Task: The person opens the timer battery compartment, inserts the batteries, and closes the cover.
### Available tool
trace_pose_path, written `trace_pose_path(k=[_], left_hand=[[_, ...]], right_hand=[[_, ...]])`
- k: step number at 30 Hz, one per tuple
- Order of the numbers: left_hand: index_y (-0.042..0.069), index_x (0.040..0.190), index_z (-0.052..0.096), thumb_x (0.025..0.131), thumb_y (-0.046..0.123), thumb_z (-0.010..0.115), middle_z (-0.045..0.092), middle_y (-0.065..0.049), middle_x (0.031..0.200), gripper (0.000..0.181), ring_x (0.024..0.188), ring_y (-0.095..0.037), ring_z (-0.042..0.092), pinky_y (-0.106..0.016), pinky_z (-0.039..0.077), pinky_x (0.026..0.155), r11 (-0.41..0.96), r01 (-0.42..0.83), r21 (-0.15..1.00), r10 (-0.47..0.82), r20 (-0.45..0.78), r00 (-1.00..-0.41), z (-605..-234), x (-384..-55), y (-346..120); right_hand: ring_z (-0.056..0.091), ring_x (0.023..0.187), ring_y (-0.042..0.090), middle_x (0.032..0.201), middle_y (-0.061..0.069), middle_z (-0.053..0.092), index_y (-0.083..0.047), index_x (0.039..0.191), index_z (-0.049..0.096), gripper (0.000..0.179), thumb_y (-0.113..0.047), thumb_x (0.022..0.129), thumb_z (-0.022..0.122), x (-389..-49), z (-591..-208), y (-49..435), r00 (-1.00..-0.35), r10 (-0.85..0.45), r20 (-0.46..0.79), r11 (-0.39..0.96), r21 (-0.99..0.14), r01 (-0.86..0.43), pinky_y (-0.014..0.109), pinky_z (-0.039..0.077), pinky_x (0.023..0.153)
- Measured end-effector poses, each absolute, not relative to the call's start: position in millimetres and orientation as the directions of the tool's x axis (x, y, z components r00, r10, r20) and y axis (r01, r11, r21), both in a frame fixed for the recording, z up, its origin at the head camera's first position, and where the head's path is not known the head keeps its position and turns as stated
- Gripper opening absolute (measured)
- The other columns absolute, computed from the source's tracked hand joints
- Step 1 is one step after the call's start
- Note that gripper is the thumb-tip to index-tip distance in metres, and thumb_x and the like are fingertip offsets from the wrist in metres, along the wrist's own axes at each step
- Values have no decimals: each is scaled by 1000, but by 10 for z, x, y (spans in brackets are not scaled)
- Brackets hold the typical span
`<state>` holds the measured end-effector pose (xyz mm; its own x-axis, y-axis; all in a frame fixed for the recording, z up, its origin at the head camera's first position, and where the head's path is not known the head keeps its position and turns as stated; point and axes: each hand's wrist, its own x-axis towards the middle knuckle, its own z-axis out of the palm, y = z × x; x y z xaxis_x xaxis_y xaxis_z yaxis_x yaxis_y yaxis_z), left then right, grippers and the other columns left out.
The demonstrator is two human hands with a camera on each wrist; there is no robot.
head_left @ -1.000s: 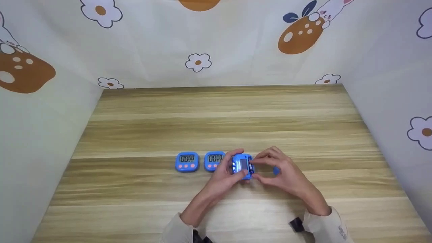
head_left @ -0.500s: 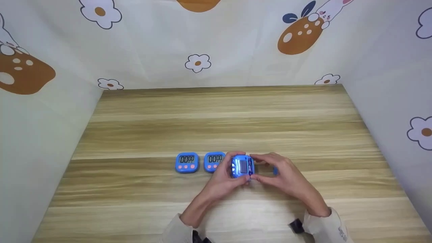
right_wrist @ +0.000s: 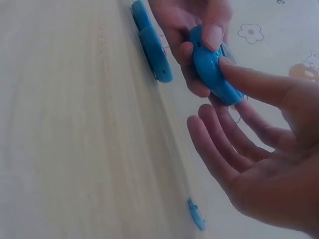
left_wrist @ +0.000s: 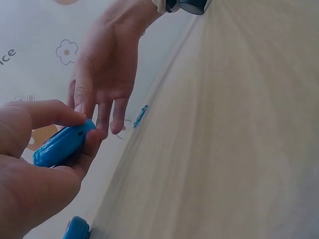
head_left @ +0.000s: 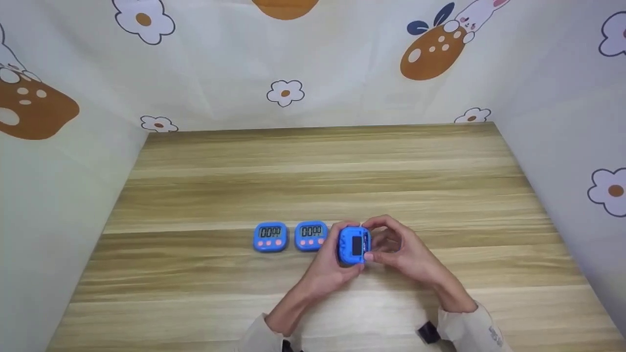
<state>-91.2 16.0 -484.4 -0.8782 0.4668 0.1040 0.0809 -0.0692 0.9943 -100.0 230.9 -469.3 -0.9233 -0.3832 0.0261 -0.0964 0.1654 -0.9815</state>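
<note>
My left hand (head_left: 330, 264) grips a blue digital timer (head_left: 349, 244) above the table, its back turned up, with a dark rectangle and an uncovered battery slot along its right side. On the right, my right hand (head_left: 408, 252) has its thumb on the slot's near end and its index finger at the far end. The right wrist view shows that thumb pressed on the timer (right_wrist: 212, 72), the other fingers spread loosely below. A small blue plastic piece (right_wrist: 196, 214), like a battery cover, lies on the table; the right hand hides it from the head view.
Two more blue timers, one at left (head_left: 270, 237) and one beside the left hand (head_left: 310, 235), lie face up reading 00:00. The wood-grain table (head_left: 313, 171) meets patterned cloth walls (head_left: 342, 63) at the back and sides. A black object (head_left: 429, 332) sits by the right sleeve.
The held timer has tilted, losing its bright glare, and shifted slightly right and nearer. My right thumb has moved onto the slot's near end; the small blue piece has gone behind the right hand.
</note>
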Motion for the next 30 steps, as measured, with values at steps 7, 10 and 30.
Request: trace_pose_path(k=[7,10,30], left_hand=[[25,142,36,80,-9,70,41,1,141,78,123,-18,48,-32,44,102,-31,85,996,473,90,-876,-4840,-907,149],[24,144,35,80,-7,72,42,-1,140,80,122,-19,48,-33,45,101,-37,70,997,470,79,-879,-4847,-923,126],[22,146,37,81,-6,73,36,-11,146,80,128,-28,45,-37,48,98,-151,-57,987,459,18,-888,-4867,-982,91]], right_hand=[[60,97,30,121,5,59,-17,130,56,53,-16,83,80,-1022,-4658,2366,-904,-421,79,264,-942,-205,37,54,78],[59,101,27,123,1,61,-18,131,57,53,-24,83,80,-1053,-4629,2471,-891,-424,159,353,-878,-325,40,51,86],[52,109,24,113,0,57,-13,117,67,60,-43,70,87,-1118,-4711,3033,-934,-344,100,803,-483,-348,50,34,106]])
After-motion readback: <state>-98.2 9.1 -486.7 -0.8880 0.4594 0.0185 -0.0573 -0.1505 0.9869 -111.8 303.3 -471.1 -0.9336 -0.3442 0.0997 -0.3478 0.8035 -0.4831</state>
